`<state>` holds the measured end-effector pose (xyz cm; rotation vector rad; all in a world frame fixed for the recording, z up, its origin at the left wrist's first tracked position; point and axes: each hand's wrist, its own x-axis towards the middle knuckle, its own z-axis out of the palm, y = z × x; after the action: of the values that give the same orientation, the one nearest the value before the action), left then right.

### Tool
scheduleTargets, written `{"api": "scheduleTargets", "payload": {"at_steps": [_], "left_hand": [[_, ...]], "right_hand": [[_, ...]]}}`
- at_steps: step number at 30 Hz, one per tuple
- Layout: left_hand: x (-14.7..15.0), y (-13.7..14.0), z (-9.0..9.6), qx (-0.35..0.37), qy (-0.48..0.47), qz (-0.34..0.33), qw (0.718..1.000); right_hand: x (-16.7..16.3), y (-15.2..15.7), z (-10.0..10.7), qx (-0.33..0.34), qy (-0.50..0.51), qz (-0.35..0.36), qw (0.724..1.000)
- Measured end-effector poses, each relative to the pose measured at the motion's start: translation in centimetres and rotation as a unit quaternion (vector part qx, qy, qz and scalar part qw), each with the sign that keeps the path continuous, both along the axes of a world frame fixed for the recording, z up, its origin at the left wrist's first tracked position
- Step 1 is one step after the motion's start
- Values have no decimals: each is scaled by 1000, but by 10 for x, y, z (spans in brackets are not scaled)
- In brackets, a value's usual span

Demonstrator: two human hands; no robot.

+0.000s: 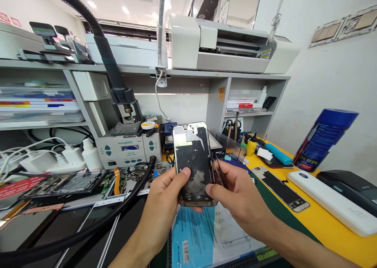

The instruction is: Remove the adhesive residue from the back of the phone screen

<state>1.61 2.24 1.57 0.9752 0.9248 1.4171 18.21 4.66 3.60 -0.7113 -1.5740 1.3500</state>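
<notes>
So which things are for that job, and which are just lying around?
For the job, it seems:
phone part, in the left hand
tweezers, in the right hand

Probably just lying around:
blue can
long white device
yellow bottle

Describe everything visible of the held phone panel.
The phone panel is a round-cornered rectangle. Its dark face bears pale specks and a cloudy grey patch; silvery, metal-looking parts sit at the top, and a brownish rim shows below. It is held above the papers, facing the camera. The left hand grips its left side, thumb on the face; the right hand holds its lower right.
</notes>
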Motion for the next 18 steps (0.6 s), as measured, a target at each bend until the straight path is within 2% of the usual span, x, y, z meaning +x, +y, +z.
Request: {"api": "scheduleTargets", "payload": {"at_steps": [11,18], "left_hand": [[0,-3,5,-8,-66,5,998],[-1,-8,20,-65,-158,44,984]], "right_hand": [[2,5,2,-51,16,21,998],[2,8,1,-85,-15,53,995]]}}
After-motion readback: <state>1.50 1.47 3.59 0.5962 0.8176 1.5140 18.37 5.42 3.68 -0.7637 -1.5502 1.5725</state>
